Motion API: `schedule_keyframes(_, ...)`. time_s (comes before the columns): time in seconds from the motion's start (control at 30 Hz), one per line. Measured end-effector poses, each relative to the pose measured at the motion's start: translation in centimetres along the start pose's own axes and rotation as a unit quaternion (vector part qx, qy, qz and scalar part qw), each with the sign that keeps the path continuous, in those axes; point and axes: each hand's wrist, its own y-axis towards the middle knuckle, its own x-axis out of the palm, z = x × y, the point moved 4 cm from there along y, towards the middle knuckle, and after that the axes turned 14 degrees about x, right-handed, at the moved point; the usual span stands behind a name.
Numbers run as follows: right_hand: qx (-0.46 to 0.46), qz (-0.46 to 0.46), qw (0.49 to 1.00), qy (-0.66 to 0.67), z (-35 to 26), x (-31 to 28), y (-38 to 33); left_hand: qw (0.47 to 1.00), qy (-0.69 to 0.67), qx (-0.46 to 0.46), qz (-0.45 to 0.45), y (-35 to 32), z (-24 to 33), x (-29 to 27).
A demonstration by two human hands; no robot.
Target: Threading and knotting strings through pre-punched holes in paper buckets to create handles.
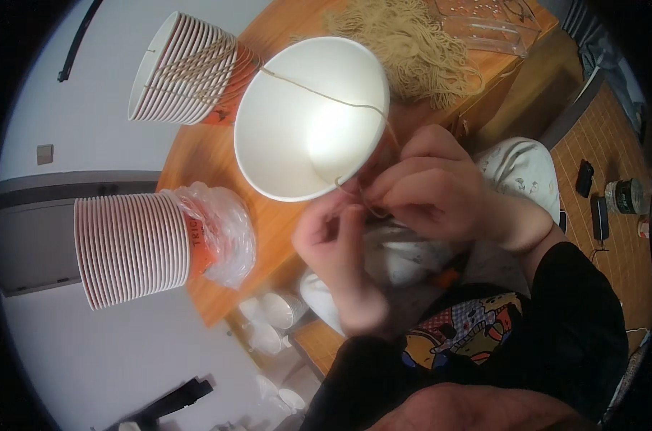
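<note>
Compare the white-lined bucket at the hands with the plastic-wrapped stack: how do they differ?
The bucket shows one rim; the stack shows many nested rims.
The bucket's mouth faces the camera; the stack is seen mostly side-on.
A cord crosses the bucket, while crumpled clear plastic surrounds the stack's base.
Both have white rims.

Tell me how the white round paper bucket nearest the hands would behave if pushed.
The white round paper bucket is probably light, being hollow. Its circular rim suggests it could roll on its side. Its smooth wall may feel slippery.
</note>
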Motion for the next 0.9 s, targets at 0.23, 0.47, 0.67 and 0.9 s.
schedule_keyframes(0.23, -0.007, 0.002, 1.000, 0.001, 0.1, 0.4, -0.2, 0.998, 0.000, -0.033, -0.059, 0.1, 0.5, -0.1)
schedule_keyframes(0.47, -0.014, -0.010, 1.000, -0.010, 0.2, 1.1, -0.1, 0.997, 0.019, -0.029, -0.075, 0.2, 0.7, 0.1)
schedule_keyframes(0.67, -0.050, 0.008, 0.998, -0.029, 0.1, 1.6, -0.2, 0.996, 0.067, 0.017, -0.058, 0.2, 1.2, 0.4)
schedule_keyframes(0.9, -0.065, -0.003, 0.994, -0.093, -0.6, 1.2, 0.1, 0.992, 0.097, 0.074, -0.036, 0.2, 2.0, 0.4)
